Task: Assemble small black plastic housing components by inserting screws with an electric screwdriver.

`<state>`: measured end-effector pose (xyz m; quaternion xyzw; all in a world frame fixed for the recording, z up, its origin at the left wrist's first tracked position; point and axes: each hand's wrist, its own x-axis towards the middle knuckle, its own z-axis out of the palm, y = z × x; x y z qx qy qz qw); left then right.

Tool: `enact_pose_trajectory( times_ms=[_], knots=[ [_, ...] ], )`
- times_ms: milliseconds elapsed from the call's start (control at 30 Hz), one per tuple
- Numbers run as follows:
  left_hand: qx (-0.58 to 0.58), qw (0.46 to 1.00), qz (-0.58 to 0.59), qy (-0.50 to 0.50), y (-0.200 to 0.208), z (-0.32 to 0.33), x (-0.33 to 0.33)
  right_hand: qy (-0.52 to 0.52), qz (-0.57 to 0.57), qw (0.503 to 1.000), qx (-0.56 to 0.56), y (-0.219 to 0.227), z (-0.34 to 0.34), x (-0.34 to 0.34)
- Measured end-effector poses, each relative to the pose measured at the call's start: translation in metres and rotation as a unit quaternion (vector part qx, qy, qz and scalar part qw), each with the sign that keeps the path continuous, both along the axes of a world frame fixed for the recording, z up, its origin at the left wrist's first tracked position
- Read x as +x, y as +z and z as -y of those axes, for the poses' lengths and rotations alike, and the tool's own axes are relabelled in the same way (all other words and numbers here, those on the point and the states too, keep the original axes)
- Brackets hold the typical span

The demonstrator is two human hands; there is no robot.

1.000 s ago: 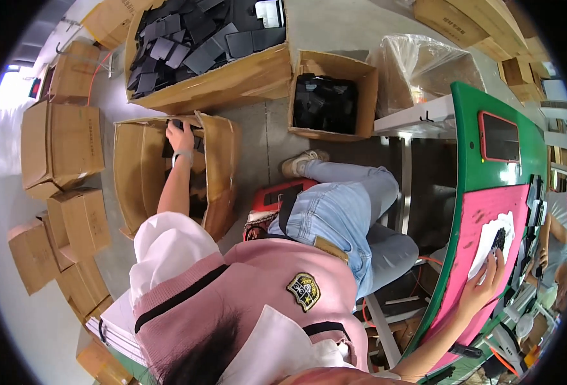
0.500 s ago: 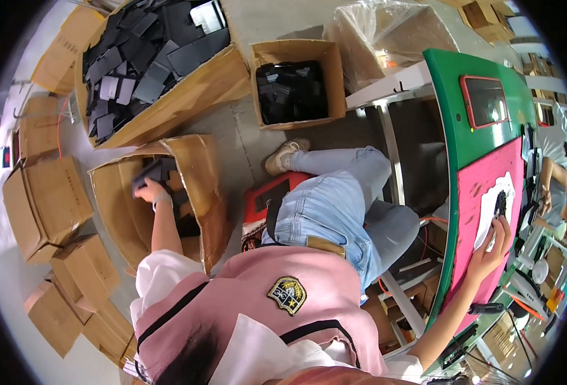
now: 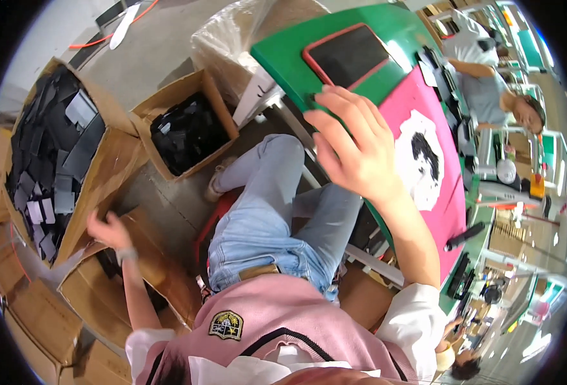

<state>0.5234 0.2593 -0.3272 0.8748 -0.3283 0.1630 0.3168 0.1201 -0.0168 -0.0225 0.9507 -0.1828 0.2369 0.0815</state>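
Note:
My left hand (image 3: 108, 231) is over the open cardboard box (image 3: 81, 282) at lower left, its fingers apart and nothing in them. Right beside it stands the large carton (image 3: 107, 170) full of flat black and grey pieces (image 3: 46, 147). Above the green table's edge hangs my right hand (image 3: 357, 144), empty, with loosely bent, spread fingers. It is near a red-framed phone (image 3: 347, 54) and the pink mat (image 3: 447, 212). On the mat lies a ragged white sheet or cloth (image 3: 424, 189) with a black patch (image 3: 426, 154) in its middle.
A smaller carton of black pieces (image 3: 190, 135) stands on the floor between the large carton and the green table (image 3: 283, 48). Behind it is a plastic-lined box (image 3: 226, 38). A black-handled tool (image 3: 465, 236) lies on the mat. Another person (image 3: 485, 96) sits across the table.
My left hand has let go of the dark flat piece and risen out of the box. My right hand has left the white sheet and moved toward the table's near edge. The view has turned.

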Motion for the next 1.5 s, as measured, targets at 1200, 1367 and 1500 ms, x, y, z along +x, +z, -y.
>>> enact_pose_trajectory(
  times_ms=[1200,1367,1500],
  knots=[
    [0.553,0.697,-0.182,-0.419,-0.356,0.253,-0.131,-0.181,-0.155,0.933,0.27,-0.113,0.109,0.05],
    [0.533,0.758,-0.118,-0.356,-0.365,0.253,-0.134,-0.164,-0.14,0.934,0.283,-0.107,0.108,0.046],
    [0.501,0.772,-0.156,-0.36,-0.369,0.258,-0.137,-0.161,-0.134,0.937,0.28,-0.106,0.102,0.043]
  ],
)
